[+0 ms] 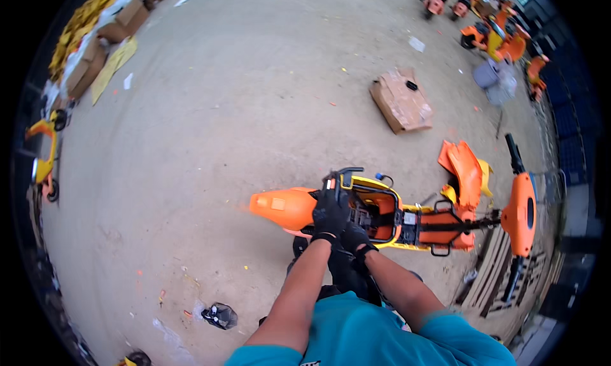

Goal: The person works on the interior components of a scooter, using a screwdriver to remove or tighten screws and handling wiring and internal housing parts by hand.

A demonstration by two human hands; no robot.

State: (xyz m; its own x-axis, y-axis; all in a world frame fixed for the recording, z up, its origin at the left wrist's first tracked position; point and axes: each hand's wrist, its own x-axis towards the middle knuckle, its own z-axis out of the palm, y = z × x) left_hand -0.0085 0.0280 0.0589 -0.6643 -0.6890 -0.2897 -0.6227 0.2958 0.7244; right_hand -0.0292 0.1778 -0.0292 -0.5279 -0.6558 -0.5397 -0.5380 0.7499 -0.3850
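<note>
An orange and yellow scooter point(280, 204) lies across my front, its open middle compartment point(375, 216) showing black parts and its handlebar point(519, 213) at the right. My gloved left hand point(330, 212) is closed at the rear edge of that compartment, beside the black rear rail point(350, 170), around something I cannot make out, with a small pale piece showing at its fingertips. My gloved right hand point(355, 237) is just behind and below the left one, its fingers mostly hidden. Orange and yellow body panels point(464, 175) lie beyond the scooter's front.
A cardboard box point(401, 102) lies on the concrete floor ahead, a wooden pallet point(490, 277) at right. More scooters point(496, 41) stand at upper right and a yellow one point(44, 153) at far left, below stacked boxes point(86, 73). A black plastic bag point(219, 315) lies at lower left.
</note>
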